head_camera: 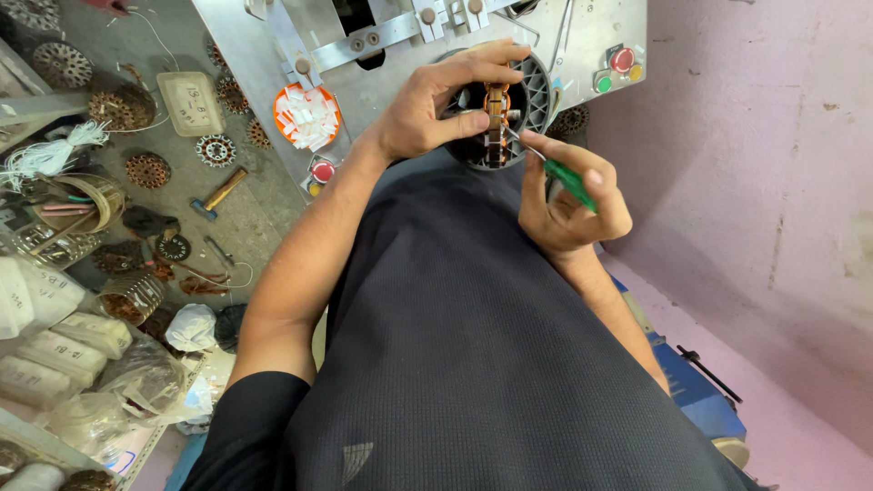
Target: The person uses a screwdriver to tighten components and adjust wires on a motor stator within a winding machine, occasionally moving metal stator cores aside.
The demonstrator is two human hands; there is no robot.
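My left hand point(436, 105) grips a copper-wound stator piece point(496, 114) that sits in a round black holder point(536, 100) on a grey metal machine point(382, 55). My thumb and fingers pinch the piece from the left. My right hand point(568, 195) holds a green-handled screwdriver point(568, 180), its thin metal tip touching the right side of the wound piece. My dark shirt fills the lower middle of the view.
An orange dish of white paper slips point(307, 116) sits on the machine, with red, green and yellow buttons point(618, 68) at its right. The floor at left holds a hammer point(216, 194), several round stator cores point(148, 170), string and plastic bags. A pink wall stands at right.
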